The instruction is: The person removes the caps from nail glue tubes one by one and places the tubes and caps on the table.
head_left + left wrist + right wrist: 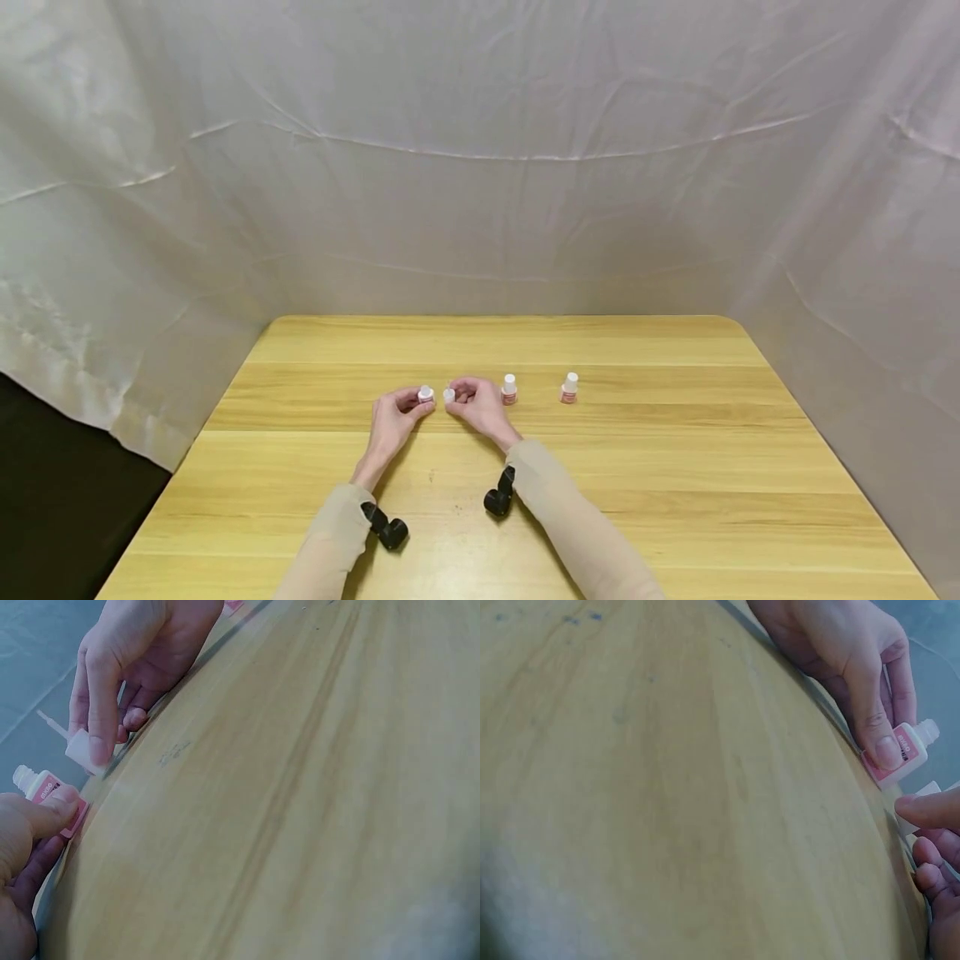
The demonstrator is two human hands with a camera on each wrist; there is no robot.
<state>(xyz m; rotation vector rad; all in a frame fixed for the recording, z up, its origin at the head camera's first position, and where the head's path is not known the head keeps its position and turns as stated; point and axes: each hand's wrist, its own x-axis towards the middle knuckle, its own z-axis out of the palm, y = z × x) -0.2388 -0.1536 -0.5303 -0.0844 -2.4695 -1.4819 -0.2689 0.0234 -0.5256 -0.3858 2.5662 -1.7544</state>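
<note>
One uncapped bottle point(45, 786) sits pinched in left grip point(392, 423); right grip point(482, 409) pinches a cap point(81, 749).

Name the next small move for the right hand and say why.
Probably the right hand should turn the white cap so its thin stem aims into the bottle: the left hand holds that bottle uncapped, and the stem points away from its open neck.
</note>
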